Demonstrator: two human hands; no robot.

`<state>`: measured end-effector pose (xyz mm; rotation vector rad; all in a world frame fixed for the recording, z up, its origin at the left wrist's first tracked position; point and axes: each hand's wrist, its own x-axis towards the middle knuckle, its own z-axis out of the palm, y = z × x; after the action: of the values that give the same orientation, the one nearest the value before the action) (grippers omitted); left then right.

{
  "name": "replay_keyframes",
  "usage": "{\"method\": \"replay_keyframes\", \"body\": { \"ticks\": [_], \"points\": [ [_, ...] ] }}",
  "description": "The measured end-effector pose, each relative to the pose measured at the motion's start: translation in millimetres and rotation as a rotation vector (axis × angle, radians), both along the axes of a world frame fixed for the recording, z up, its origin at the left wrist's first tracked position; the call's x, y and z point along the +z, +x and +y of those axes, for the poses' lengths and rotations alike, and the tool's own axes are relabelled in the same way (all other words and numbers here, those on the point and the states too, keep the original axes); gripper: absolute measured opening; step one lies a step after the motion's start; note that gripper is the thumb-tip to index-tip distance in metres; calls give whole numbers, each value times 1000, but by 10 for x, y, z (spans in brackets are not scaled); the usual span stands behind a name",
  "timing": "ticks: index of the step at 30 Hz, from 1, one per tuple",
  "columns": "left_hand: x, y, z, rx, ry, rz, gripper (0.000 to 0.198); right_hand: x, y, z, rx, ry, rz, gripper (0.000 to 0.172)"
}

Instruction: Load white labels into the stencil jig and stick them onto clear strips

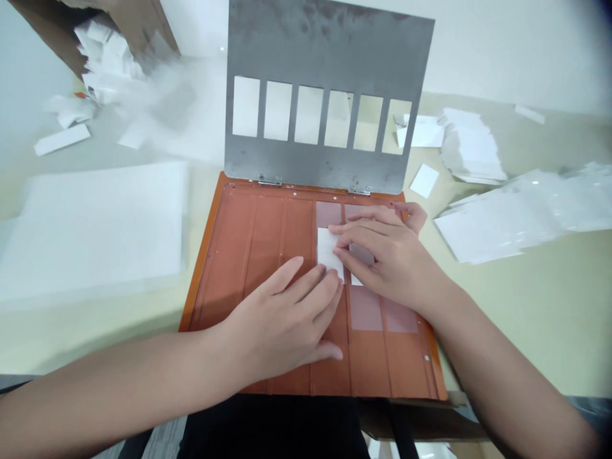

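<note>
An orange board lies on the desk, with a steel plate hinged upright along its far edge. Six rectangular windows are cut through that plate. My right hand lies over a white rectangular card on the board, its fingers across the card's right part. Pale pink rectangles mark the board around that spot. My left hand rests flat on the board just below the card, fingertips almost at its lower edge, holding nothing. The card's right side is hidden under my fingers.
A wide stack of white sheets lies left of the board. Loose white pieces and a stacked bundle lie to the right. A brown cardboard box spills white scraps at the far left.
</note>
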<state>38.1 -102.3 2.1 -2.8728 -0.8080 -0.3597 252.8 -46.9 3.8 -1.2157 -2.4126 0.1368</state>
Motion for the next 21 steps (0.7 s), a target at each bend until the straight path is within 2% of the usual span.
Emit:
{"method": "replay_keyframes", "body": {
  "ticks": [3,6,8,12,18,21],
  "points": [
    [-2,-2,2,17,-44,-22,63,-4,10,10,1,-6,-12,17],
    [6,-1,3,31,-78,-35,61,-11,29,22,-5,-29,-60,35],
    [16,-1,4,38,-83,-40,61,-19,42,24,-2,-44,-92,41],
    [26,-3,3,45,-82,-48,59,-36,61,22,10,-42,-80,36],
    [13,-2,-6,51,-78,-55,58,-46,31,44,38,11,90,29],
    [10,1,-5,57,-74,-54,57,-55,4,71,45,64,171,34]
  ]
}}
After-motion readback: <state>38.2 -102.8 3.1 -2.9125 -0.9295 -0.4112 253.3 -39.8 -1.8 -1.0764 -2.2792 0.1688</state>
